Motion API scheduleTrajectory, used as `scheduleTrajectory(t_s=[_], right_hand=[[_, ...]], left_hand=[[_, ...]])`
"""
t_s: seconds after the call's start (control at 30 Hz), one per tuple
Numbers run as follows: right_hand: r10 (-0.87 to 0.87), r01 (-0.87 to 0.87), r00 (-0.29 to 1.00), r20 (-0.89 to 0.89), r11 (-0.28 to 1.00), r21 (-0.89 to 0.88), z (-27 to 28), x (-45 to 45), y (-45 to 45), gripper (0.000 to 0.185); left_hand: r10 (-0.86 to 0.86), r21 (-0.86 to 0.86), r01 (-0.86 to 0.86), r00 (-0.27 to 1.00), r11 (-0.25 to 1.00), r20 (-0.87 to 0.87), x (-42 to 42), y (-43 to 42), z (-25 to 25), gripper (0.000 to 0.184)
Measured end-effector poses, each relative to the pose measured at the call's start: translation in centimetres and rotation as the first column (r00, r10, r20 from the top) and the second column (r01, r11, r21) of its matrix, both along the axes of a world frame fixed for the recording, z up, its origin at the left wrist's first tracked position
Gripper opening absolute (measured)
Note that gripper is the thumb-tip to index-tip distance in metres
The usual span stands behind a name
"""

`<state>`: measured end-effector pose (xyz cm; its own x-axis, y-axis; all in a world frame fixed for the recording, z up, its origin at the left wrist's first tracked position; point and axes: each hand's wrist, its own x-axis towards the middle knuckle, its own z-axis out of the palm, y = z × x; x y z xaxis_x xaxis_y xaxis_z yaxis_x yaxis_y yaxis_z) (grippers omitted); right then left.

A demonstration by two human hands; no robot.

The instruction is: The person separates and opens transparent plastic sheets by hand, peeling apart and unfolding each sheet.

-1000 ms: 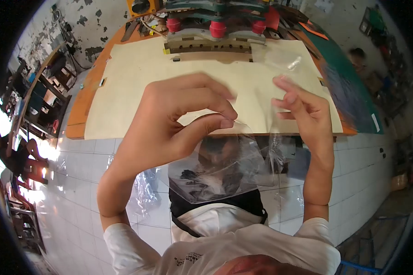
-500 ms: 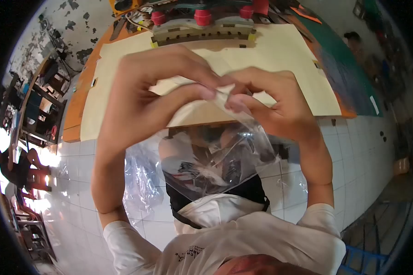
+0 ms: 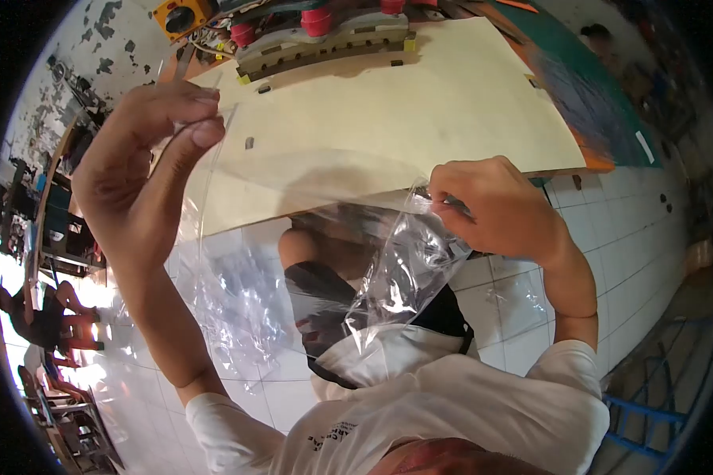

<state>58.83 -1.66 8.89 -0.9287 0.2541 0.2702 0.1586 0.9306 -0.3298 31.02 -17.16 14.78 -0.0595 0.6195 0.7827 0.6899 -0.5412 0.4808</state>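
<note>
Thin clear plastic film stretches across between my two hands; whether it is a bag or a single sheet I cannot tell. At the upper left, my left hand pinches one edge of it between thumb and fingers. That edge runs down below the fingertips as a faint line. My right hand is closed around a gathered part on the other side, above the table's front edge. From there the film hangs in shiny folds over my lap.
Pale yellow sheeting covers the table. A machine bar with red knobs stands at its back, with small dark pieces nearby. More clear plastic lies on the tiled floor at left. A blue metal frame is at lower right.
My hands were close together over the table and have moved apart, the left one up and leftward, the right one slightly right and down. The plastic film has spread out between them.
</note>
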Motion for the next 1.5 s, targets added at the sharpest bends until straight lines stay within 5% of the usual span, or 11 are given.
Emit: scheduleTrajectory(t_s=[0.27,0.33,0.5,0.6,0.67,0.9,1.07,1.13,1.23,1.3,1.5], right_hand=[[-0.296,0.333,0.884,-0.363,0.942,0.043,-0.2,2.6,-0.1,0.012],[-0.384,0.419,0.783,-0.489,0.907,-0.04,-0.1,2.8,0.3,0.016],[-0.509,0.486,0.86,-0.026,0.834,-0.26,1.4,4.0,0.8,0.028],[-0.358,0.288,0.888,-0.291,0.923,-0.256,0.8,4.2,1.5,0.032],[0.079,-0.019,0.835,-0.545,0.993,0.116,-0.5,4.4,2.8,0.035],[0.274,-0.202,0.844,-0.461,0.959,0.2,-0.1,3.0,3.1,0.033],[0.13,-0.471,0.749,-0.65,0.795,-0.383,0.1,0.9,4.9,0.027],[0.164,-0.5,0.77,-0.616,0.755,-0.424,1.5,-0.7,4.8,0.029],[0.356,-0.45,0.802,-0.48,0.888,-0.094,3.8,-3.4,3.2,0.033],[0.45,-0.524,0.778,-0.439,0.85,-0.057,4.5,-4.3,2.0,0.035],[0.589,-0.611,0.77,-0.246,0.791,-0.018,5.5,-3.7,1.3,0.044]], left_hand=[[0.023,0.106,-0.027,0.999,0.994,0.041,2.6,-0.4,-0.9,0.019],[0.078,0.195,-0.038,0.976,0.98,-0.202,3.1,-0.4,-1.1,0.021],[0.091,0.221,-0.046,0.976,0.974,-0.198,3.3,-0.2,-1.7,0.023],[0.043,0.188,-0.026,0.995,0.982,-0.085,2.3,-0.1,-2.0,0.019],[-0.027,0.148,0.018,0.998,0.989,0.06,1.3,0.1,-2.1,0.016],[-0.143,0.066,0.141,0.989,0.988,0.03,-0.2,0.7,-2.1,0.019],[-0.221,0.034,0.236,0.943,0.971,-0.249,-0.1,1.0,-2.8,0.029],[-0.27,0.043,0.275,0.957,0.96,-0.105,2.5,1.0,-4.2,0.034],[-0.233,0.064,0.263,0.926,0.963,-0.297,4.6,1.7,-4.7,0.078],[-0.401,0.112,0.398,0.916,0.91,0.003,6.2,2.1,-5.8,0.081],[-0.532,0.161,0.509,0.829,0.846,0.173,8.2,3.1,-5.9,0.101]])
